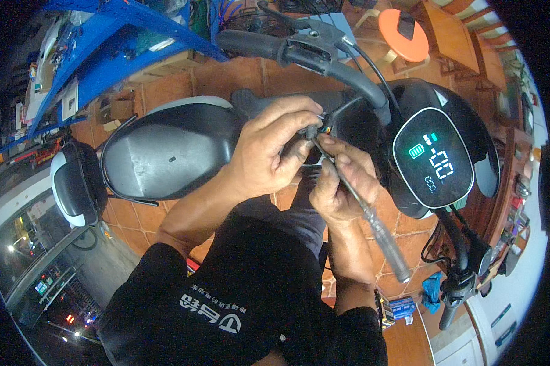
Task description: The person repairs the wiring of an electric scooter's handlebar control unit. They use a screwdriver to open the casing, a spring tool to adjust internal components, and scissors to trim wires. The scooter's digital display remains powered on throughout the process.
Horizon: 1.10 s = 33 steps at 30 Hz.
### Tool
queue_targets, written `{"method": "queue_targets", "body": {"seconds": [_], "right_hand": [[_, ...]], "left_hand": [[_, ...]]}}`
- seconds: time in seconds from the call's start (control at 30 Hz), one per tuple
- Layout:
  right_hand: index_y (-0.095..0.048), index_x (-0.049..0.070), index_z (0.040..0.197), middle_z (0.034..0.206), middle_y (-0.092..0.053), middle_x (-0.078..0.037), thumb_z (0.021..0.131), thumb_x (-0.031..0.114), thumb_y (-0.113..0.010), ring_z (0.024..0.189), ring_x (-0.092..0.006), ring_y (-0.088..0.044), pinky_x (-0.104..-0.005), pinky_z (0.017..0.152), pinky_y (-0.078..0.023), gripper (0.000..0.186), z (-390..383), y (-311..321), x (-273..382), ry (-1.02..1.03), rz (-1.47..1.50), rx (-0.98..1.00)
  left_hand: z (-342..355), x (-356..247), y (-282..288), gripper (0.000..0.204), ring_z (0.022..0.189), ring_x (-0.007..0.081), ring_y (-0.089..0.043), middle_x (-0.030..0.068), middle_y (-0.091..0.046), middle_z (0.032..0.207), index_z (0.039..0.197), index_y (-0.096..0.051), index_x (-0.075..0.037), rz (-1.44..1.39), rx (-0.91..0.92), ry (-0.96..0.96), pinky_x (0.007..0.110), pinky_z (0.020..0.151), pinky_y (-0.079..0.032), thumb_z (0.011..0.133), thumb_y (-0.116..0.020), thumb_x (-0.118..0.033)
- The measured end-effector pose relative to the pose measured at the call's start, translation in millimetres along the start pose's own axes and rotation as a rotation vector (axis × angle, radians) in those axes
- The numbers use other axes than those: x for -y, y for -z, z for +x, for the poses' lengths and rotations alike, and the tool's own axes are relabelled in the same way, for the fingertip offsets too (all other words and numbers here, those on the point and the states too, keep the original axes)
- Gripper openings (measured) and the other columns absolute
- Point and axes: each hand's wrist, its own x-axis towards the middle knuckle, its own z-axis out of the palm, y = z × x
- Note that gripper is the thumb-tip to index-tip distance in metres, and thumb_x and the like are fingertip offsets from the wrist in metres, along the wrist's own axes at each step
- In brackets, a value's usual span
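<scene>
My right hand (348,180) is closed around the shaft of a screwdriver (385,238), whose worn, translucent handle points down and to the right. Its tip end reaches up to a small dark part (312,132) pinched between the thumb and fingers of my left hand (272,146). That part looks like a connector, but the fingers cover most of it. Beside it, short coloured wires (327,129) show. Both hands are close together over an electric scooter, between its black seat (171,149) and its lit round-cornered dashboard display (433,158).
The far handlebar grip (250,44) and brake lever lie beyond my hands; the other grip (452,311) is at lower right. A blue shelf rack (104,55) stands at far left. An orange round stool (403,35) sits at the back on the tiled floor (403,250).
</scene>
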Motion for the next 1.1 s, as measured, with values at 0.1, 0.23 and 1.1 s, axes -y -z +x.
{"method": "queue_targets", "body": {"seconds": [0.1,0.23,1.1], "right_hand": [[-0.049,0.008,0.108,0.095,-0.066,-0.019,0.090,0.006,-0.065,0.082,-0.0308,-0.071,-0.0381,0.069,-0.061,0.025,-6,-10,-2,0.040,0.013,-0.067],[-0.049,0.007,0.112,0.096,-0.066,-0.019,0.090,0.006,-0.064,0.085,-0.0313,-0.071,-0.0385,0.070,-0.061,0.027,-10,-18,-2,0.059,-0.006,-0.113],[-0.041,0.003,0.108,0.098,-0.063,-0.022,0.094,0.006,-0.058,0.087,-0.0283,-0.067,-0.0425,0.082,-0.057,0.023,-8,-15,10,-0.331,0.422,-0.276]], "left_hand": [[-2,1,-3,0.034,0.101,0.0342,-0.063,0.0192,-0.061,0.111,0.105,-0.060,0.002,-0.039,-0.036,0.024,0.039,0.087,-0.051,0.071,-0.064,0.004],[-3,0,-5,0.033,0.101,0.0342,-0.062,0.0189,-0.061,0.111,0.105,-0.060,0.002,-0.025,-0.062,0.049,0.039,0.087,-0.051,0.072,-0.063,0.004],[-11,6,-13,0.030,0.113,0.0306,-0.058,0.0181,-0.060,0.120,0.113,-0.063,0.001,-0.170,-0.092,0.112,0.038,0.095,-0.046,0.088,-0.064,-0.016]]}}
